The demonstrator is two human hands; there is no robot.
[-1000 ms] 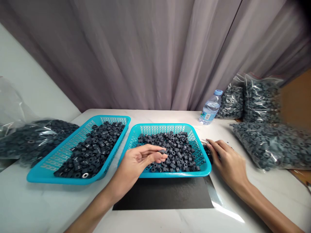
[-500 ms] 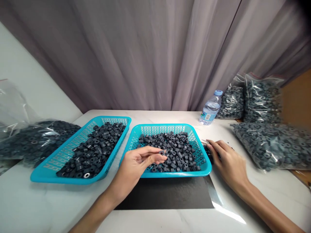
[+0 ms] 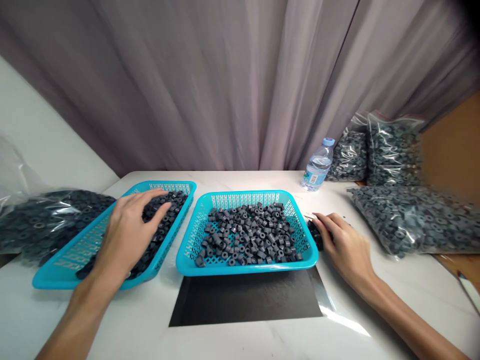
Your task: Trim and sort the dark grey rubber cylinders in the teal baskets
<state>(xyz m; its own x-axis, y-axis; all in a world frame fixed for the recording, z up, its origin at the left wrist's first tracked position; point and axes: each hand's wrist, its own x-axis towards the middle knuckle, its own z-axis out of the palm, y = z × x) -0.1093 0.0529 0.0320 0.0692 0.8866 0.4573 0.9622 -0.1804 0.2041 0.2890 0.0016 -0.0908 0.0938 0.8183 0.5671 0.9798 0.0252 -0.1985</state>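
Note:
My left hand [image 3: 129, 235] hovers over the left turquoise basket [image 3: 52, 280], thumb and fingers apart, with nothing seen between them. Small dark grey ring-shaped pieces [image 3: 174, 202] fill much of that basket. In the middle turquoise basket [image 3: 243, 270] lie many more such dark grey pieces [image 3: 258, 235], each with a hole through it. My right hand [image 3: 343, 245] rests on the table just right of the middle basket, its fingers pinched round a thin metal tool [image 3: 309, 216]. Only the tool's pale tip shows. A dark heap [image 3: 315, 235] lies beside those fingers, partly hidden.
A water bottle [image 3: 318, 165] stands at the back right. Clear bags of similar pieces stand behind it, and a full bag [image 3: 405, 220] lies at the right. Another bag [image 3: 56, 215] lies at the far left. A black mat [image 3: 247, 300] extends below the middle basket.
My left hand has moved left from above the middle basket to the left one; its pinch on a small dark piece has opened. The right hand keeps its place. The view has shifted slightly.

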